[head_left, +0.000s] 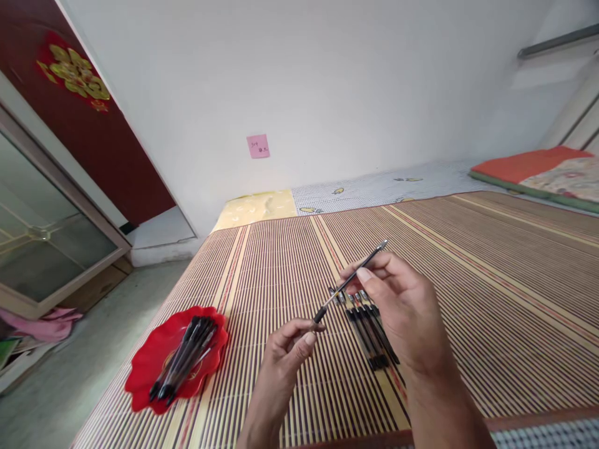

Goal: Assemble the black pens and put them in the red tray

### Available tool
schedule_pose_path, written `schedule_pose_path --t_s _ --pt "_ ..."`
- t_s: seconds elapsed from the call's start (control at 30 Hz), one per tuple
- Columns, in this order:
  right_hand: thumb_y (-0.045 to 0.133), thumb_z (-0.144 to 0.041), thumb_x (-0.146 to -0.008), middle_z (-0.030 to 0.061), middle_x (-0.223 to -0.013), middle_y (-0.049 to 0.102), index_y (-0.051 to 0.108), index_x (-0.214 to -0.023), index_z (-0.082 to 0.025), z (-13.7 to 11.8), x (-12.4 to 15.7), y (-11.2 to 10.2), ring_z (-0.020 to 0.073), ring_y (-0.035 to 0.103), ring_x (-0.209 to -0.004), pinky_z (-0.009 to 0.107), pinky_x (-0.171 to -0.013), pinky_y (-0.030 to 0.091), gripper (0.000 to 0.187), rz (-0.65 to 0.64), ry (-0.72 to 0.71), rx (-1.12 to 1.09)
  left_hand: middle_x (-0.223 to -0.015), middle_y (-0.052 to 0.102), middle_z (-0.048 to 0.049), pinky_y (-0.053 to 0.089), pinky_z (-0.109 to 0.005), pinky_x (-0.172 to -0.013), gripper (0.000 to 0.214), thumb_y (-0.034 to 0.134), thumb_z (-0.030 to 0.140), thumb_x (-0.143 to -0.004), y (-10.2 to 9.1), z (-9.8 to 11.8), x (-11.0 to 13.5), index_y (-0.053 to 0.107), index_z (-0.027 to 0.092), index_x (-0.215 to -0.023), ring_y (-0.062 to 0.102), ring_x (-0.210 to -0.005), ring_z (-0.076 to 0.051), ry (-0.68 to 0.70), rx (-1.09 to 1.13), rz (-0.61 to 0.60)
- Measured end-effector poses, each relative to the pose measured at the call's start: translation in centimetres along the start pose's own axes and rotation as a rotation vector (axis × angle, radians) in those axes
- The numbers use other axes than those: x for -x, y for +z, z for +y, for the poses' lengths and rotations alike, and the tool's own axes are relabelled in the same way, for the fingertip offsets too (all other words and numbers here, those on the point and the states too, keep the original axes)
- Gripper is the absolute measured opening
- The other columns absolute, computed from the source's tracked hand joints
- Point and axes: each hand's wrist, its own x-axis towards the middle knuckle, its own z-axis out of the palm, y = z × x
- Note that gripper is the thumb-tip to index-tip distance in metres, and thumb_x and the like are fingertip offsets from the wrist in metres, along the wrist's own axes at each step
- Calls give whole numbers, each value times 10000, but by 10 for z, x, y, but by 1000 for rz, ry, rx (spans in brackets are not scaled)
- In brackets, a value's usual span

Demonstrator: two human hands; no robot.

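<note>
The left hand point(285, 352) pinches the black end of a slim pen point(350, 281) while the right hand point(402, 299) grips its dark shaft, tilted above a striped mat point(271, 268) near a row of pens point(366, 330).

Slim dark pen point(347, 282), held aslant, upper end rightward

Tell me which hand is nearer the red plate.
Left. The left hand is right of the red plate, not touching it; the right hand is farther right, by the row of pens.
</note>
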Motion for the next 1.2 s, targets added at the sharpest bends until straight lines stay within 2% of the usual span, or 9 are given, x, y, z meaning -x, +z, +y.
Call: schedule_pose_path --t_s 0.27,0.37,0.43,0.5,0.6,0.7,0.93,1.03,1.2 --pt "609 -270 -955 41 -859 742 686 -923 -197 -4 1 -2 143 678 -718 272 -684 580 111 -50 -21 33 -924 678 -49 397 -251 -703 227 779 427 -847 2 2 1 792 224 -946 480 -762 -140 -1 -5 -14" --pt "610 -296 -960 50 -883 739 663 -915 -195 -4 2 -1 161 696 -779 289 -728 579 123 -149 2 55 -770 579 -11 340 -230 -617 262 757 435 -870 6 6 2 775 200 -987 412 -661 -110 -16 30 -39" --pt "609 -306 -960 51 -902 733 652 -909 -197 -2 2 1 169 698 -824 299 -766 574 128 -229 28 71 -657 461 35 275 -225 -557 296 702 450 -916 10 9 4 755 185 -1036 344 -582 -91 -25 68 -84" --pt "608 -301 -957 36 -876 720 651 -892 -201 0 1 2 166 687 -826 297 -771 560 127 -303 45 105 -608 413 55 223 -231 -517 336 641 472 -955 13 12 7 733 169 -1065 305 -531 -81 -19 94 -136" --pt "619 -305 -946 10 -806 692 667 -853 -206 4 -2 0 153 659 -773 280 -713 529 145 -412 66 172 -603 466 43 199 -243 -495 373 593 494 -978 16 15 8 711 153 -1075 313 -507 -79 -9 105 -170" --pt "617 -332 -950 15 -839 714 710 -910 -213 7 -4 -4 160 674 -808 282 -729 539 156 -477 128 161 -619 489 35 204 -246 -503 365 575 478 -993 16 15 8 701 146 -1077 324 -522 -80 -10 110 -161" --pt "610 -348 -959 43 -939 758 757 -1088 -231 12 -5 1 190 715 -936 317 -820 585 228 -465 206 27 -612 478 50 185 -243 -493 342 567 451 -1003 17 13 7 655 157 -1156 303 -520 -81 -33 146 -148" --pt "610 -356 -964 46 -927 759 765 -1029 -218 14 -5 6 181 715 -919 310 -830 581 217 -482 215 -34 -609 503 46 189 -238 -486 336 567 453 -1002 17 13 8 643 165 -1158 315 -507 -79 -50 166 -165" --pt "616 -360 -969 47 -927 752 760 -960 -207 19 -4 10 174 707 -905 308 -837 574 210 -519 254 -104 -643 530 33 192 -229 -495 280 680 430 -932 18 18 10 664 175 -1048 325 -510 -65 -82 300 -149"
